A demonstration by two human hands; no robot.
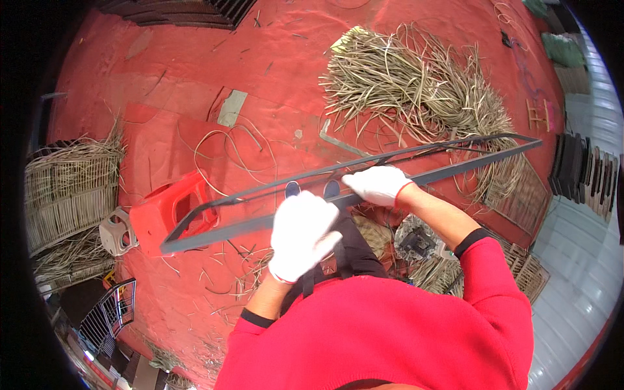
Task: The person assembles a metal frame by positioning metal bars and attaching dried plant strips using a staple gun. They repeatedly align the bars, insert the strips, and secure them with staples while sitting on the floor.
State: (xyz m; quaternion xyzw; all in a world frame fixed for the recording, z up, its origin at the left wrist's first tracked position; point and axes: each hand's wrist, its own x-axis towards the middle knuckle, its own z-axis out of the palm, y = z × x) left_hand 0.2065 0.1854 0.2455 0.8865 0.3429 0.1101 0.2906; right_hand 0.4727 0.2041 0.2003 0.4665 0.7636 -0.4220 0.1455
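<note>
Your right hand (380,185) is closed on the near bar of the long dark frame (468,164), which lies slantwise across, before your body. Your left hand (302,234) lies over this same bar, with its thumb standing apart; I cannot tell if its fingers grip. The frame's left end overlaps the red stool (149,224); touching is not clear. Its right end passes over the strand bundle (409,78). Between stool and bundle, the red floor (279,78) offers some open room.
</note>
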